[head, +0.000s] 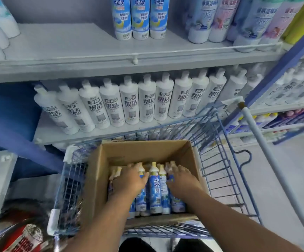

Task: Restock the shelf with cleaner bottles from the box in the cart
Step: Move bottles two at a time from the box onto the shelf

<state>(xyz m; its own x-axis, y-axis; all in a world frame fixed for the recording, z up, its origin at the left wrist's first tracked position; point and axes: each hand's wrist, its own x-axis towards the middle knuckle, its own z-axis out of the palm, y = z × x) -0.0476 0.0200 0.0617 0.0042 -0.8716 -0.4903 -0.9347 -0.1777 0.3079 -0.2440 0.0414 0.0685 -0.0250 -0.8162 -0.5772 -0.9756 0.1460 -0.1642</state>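
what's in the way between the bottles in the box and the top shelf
Nothing visible. The box is open on top, both hands rest on the bottles, and the top shelf has bare space left of its three blue bottles.

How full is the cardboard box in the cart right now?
Partly full. The cardboard box holds cleaner bottles only in its near half; the far half shows bare bottom. Both hands reach in.

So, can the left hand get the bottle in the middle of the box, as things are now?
Probably yes. The box is open at the top, and the middle bottle lies uncovered just right of the left hand. The right hand rests on bottles further right, not across it.
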